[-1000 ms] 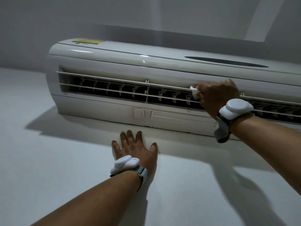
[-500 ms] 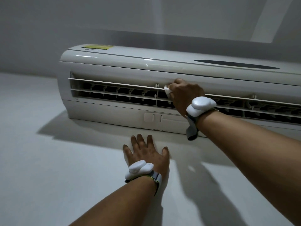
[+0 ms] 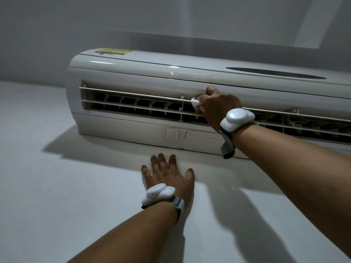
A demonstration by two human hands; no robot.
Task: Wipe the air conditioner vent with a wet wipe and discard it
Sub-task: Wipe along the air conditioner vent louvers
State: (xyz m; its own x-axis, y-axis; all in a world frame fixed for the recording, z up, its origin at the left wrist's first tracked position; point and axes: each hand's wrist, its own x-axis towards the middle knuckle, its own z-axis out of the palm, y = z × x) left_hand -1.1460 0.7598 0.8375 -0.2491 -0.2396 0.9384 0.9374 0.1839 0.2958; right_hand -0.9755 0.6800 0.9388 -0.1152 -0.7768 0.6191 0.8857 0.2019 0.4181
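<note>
A white wall-mounted air conditioner [image 3: 144,73] fills the upper half of the view. Its vent [image 3: 136,106] is a long slot with two thin horizontal louvres and dark fins behind. My right hand [image 3: 216,109] is shut on a small bunched white wet wipe [image 3: 195,102], pressed against the upper louvre near the vent's middle. Only a corner of the wipe shows past my fingers. My left hand [image 3: 169,173] lies flat and spread on the white wall below the unit, holding nothing. Both wrists carry white strapped devices.
The white wall [image 3: 57,186] stretches below and left of the unit, crossed by shadows of my arms. A yellow label [image 3: 114,52] sits on the unit's top left, and a dark oval panel [image 3: 275,74] on its top right. The ceiling meets the wall behind.
My right hand has slid the wipe leftward along the upper louvre, from right of centre to the vent's middle. The view has shifted, so the unit appears further right. My left hand stays flat on the wall.
</note>
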